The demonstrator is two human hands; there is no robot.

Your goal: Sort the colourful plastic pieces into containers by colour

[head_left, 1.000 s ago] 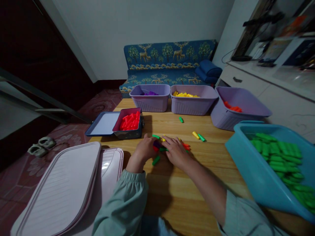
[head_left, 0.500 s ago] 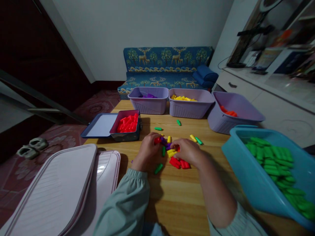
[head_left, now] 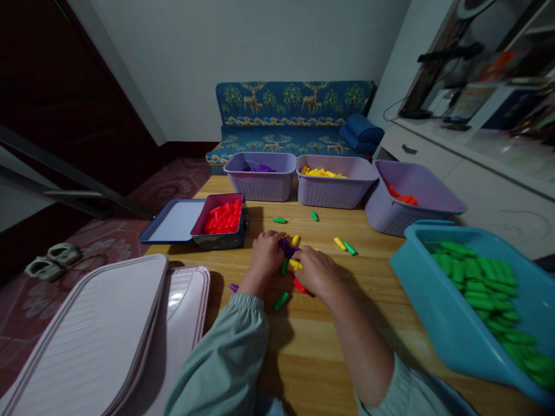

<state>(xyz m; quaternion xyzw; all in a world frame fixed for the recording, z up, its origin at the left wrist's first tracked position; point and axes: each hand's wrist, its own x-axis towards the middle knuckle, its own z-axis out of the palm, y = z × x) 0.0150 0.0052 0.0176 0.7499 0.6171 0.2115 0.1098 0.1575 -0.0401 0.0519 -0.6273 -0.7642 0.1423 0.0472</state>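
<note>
Both hands rest on a small pile of coloured plastic pegs [head_left: 289,249] in the middle of the wooden table [head_left: 312,346]. My left hand [head_left: 265,257] is curled over the pile's left side, next to purple and green pegs. My right hand [head_left: 315,270] lies palm down over the right side, fingers bent, covering red and yellow pegs. What either hand actually grips is hidden. A loose green peg [head_left: 281,300] lies just in front of the hands. A purple peg [head_left: 234,287] sits by my left wrist.
Three lilac bins stand at the back: purple pegs [head_left: 261,175], yellow pegs [head_left: 332,181], red pegs [head_left: 411,199]. A blue tub of green pegs [head_left: 477,289] is at the right. An open tin of red pegs [head_left: 223,219] and pink lids [head_left: 99,335] lie at the left. Stray pegs [head_left: 344,245] dot the table.
My right hand has slid left onto the pile, covering the red pegs that showed half a second ago. My left hand has shifted slightly forward.
</note>
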